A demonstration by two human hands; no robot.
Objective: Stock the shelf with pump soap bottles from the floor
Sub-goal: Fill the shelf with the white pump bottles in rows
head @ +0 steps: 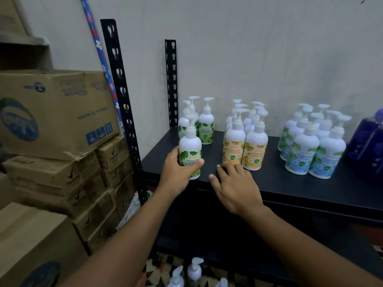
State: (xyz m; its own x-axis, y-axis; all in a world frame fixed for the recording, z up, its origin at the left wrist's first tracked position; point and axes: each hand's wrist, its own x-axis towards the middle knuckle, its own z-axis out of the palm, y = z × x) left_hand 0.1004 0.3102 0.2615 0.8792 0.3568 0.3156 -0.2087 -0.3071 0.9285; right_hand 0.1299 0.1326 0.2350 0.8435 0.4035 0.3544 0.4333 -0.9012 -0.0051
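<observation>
My left hand (177, 170) is shut on a white pump soap bottle with a green leaf label (190, 148), standing upright near the front left of the black shelf (290, 183). Behind it stand other green-label bottles (205, 127). My right hand (234, 185) rests flat on the shelf's front edge with fingers spread, holding nothing, just in front of the orange-label bottles (244, 146). Blue-label bottles (315, 150) are grouped further right. More pump bottles (193, 270) stand on the floor below.
Stacked cardboard boxes (56, 112) fill the left side. Black slotted shelf uprights (122, 96) rise beside them, with a blue patterned pole (97, 44) leaning on the wall. Dark purple bottles (371, 139) stand at the shelf's right end.
</observation>
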